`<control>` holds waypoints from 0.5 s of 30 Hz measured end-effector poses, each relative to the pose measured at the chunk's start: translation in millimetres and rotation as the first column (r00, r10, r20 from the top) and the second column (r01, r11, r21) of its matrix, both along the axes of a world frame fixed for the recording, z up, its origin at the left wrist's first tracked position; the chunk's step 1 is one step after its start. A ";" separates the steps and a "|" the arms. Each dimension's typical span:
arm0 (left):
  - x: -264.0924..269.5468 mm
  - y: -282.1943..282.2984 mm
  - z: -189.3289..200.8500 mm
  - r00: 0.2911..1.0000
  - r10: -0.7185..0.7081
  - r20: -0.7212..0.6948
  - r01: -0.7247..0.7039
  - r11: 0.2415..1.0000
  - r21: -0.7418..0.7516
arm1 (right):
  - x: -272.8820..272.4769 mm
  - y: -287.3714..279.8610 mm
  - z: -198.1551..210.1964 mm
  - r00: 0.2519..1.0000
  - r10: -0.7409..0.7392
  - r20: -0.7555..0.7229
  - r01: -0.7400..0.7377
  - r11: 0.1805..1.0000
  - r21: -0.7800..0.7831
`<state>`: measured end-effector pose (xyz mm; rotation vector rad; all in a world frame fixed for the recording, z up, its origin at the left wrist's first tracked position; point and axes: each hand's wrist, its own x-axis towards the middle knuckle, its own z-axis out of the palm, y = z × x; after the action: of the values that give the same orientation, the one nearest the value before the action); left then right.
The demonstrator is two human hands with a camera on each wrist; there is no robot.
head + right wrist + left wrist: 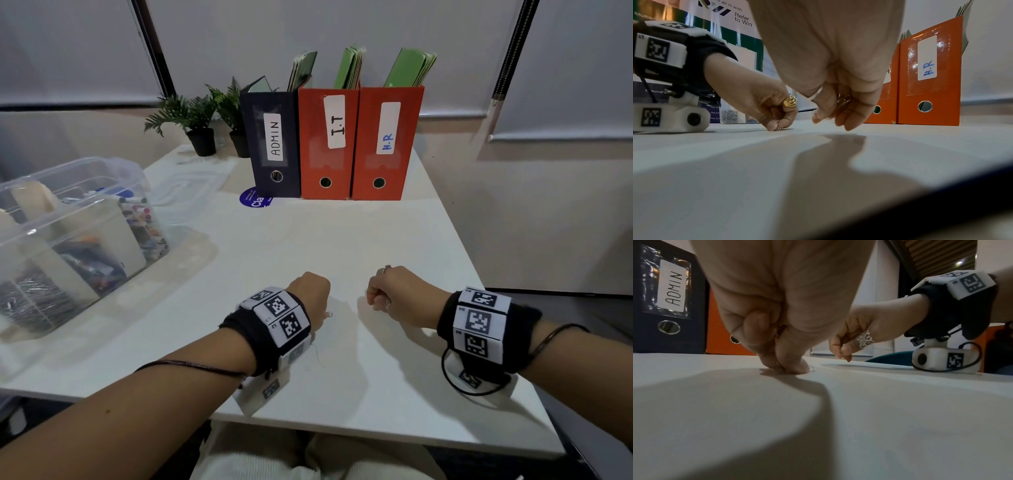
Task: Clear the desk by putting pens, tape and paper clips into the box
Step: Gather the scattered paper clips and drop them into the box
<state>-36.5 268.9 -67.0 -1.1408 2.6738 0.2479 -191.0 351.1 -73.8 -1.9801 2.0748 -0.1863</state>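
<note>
White desk [342, 240] stretches ahead of us, with three file boxes [327, 144] standing along its far edge and two small plants [202, 116] beside them. Our clear box [68, 178] sits at the far left, already holding pens and a heap of clips in its compartments.

Our left hand [310, 291] is curled down onto the desk, fingertips pinching a paper clip [329, 314] that lies flat right at the thumb; a sliver of wire pokes out beside the hand. Our right hand [397, 291] hovers just off the surface, fingers curled round a few clips [843, 99] gathered in the palm.

We judge this to be the last of the clip gathering, since we see no loose pens or tape on the desk.

What matters next is direction: the box lies to the left and farther away from both hands. Our left hand is nearer to it, so it can swing across first. Our right hand has the longer reach across the desk, and its loose bundle could spill.
</note>
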 end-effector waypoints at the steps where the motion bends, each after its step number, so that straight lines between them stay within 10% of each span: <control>1: 0.3 -1.8 -2.3 1.000 0.001 -0.001 -0.001 1.000 0.001 | 0.2 -1.7 0.5 1.000 0.001 -0.006 -0.001 1.000 -0.008; 15: 34.6 -38.2 21.2 0.973 0.178 -0.150 -0.176 0.984 0.024 | 17.4 -37.2 23.9 1.000 0.011 -0.005 -0.011 1.000 0.017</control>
<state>-1.9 230.7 -45.8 -1.4130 2.6953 0.3940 -173.6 314.0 -49.8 -1.9838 2.0612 -0.1614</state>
